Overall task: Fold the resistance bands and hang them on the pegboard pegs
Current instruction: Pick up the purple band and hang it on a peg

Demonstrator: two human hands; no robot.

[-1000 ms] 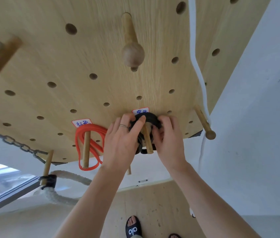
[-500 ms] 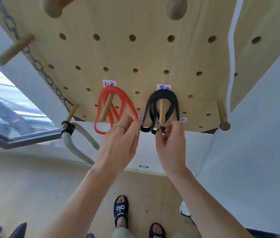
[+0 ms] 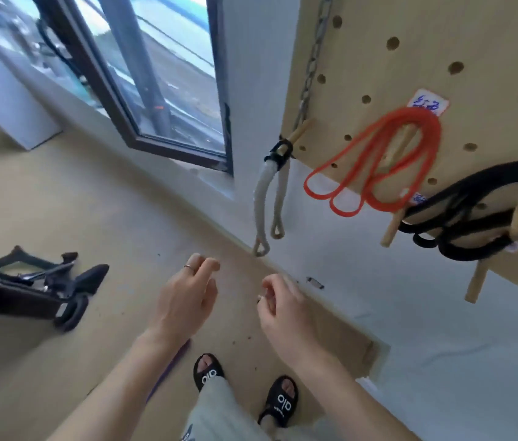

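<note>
purple band (image 3: 168,370): left lying on the floor, likely next to be picked up and folded
left hand (image 3: 184,300): grip released, nothing held
right hand (image 3: 283,308): fingers curled, empty
red band (image 3: 378,160): hung on its peg
black band (image 3: 461,214): hung on a pegboard (image 3: 490,33) peg

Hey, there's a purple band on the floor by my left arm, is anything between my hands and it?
Nothing visible blocks it. The purple band lies on bare floor, partly hidden under your left forearm. Left hand and right hand are both empty. The black equipment sits well off to the left.
</note>
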